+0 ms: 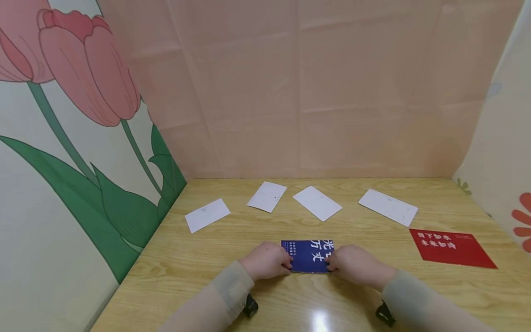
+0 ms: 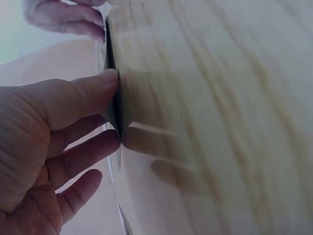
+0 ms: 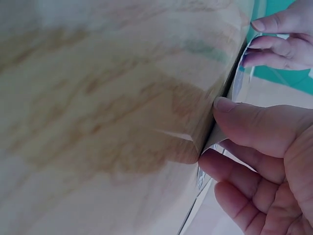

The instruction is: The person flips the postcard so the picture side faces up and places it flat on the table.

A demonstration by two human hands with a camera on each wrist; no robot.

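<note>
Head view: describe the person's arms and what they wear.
Long, pale beige sleeves with a broad greyish band at each wrist. A small black device shows below each wrist. The left grip and right grip wear no gloves.

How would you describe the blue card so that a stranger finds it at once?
On the wooden table, four white cards lie at the back. Nearer the camera, the left hand and right hand pinch the blue card. Only this card is blue; the red card lies right of it.
</note>
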